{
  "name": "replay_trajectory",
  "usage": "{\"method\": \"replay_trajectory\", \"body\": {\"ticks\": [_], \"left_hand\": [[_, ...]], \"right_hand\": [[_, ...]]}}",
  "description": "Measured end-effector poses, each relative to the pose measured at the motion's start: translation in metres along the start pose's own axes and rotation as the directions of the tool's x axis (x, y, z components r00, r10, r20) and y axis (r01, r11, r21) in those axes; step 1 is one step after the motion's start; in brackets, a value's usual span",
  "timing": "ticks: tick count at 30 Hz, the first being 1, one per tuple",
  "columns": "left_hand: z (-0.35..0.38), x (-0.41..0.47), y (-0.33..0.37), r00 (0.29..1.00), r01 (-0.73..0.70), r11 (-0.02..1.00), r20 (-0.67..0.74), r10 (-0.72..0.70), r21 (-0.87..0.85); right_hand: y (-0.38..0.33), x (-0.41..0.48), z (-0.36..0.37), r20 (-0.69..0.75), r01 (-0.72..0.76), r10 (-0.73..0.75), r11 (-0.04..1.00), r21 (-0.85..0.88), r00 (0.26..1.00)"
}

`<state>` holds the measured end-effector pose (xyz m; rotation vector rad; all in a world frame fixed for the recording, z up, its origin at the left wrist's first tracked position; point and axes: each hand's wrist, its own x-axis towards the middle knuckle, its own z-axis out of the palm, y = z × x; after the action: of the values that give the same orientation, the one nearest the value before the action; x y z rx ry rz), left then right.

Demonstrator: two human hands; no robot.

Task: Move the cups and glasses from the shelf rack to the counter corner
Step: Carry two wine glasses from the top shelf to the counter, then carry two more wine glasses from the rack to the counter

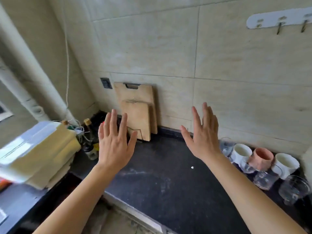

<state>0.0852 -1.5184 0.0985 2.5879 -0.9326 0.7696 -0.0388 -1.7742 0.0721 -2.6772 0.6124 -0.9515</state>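
Note:
My left hand (114, 142) and my right hand (203, 134) are both raised above the dark counter (162, 179), fingers straight and spread, holding nothing. At the right, along the wall, stand two white cups (240, 153) (285, 163) with a pink cup (262, 157) between them. Clear glasses sit around them: one behind (226, 146), one in front (265, 180) and one at the far right (294, 189). My right hand is left of this group and apart from it. No shelf rack is in view.
Two wooden cutting boards (137, 115) lean against the tiled wall in the corner. Bottles (89, 141) and a stack of yellow and white boxes (42, 152) crowd the left side. A hook rail (278, 20) hangs at the upper right. The counter's front edge (135, 213) runs diagonally below.

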Motion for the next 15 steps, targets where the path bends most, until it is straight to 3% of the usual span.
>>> {"method": "replay_trajectory", "body": {"ticks": [7,15], "left_hand": [[-0.145,-0.116,-0.155,0.952,0.293,0.931,-0.155,-0.263,0.220],[-0.302,-0.302,-0.311,0.800,0.596,0.721,-0.341,-0.494,0.354]], "right_hand": [[-0.229,-0.023,0.046,0.084,0.310,-0.344,0.910,0.274,0.935],[-0.502,-0.119,0.071,-0.037,0.583,-0.656,0.642,0.498,0.754]]}}
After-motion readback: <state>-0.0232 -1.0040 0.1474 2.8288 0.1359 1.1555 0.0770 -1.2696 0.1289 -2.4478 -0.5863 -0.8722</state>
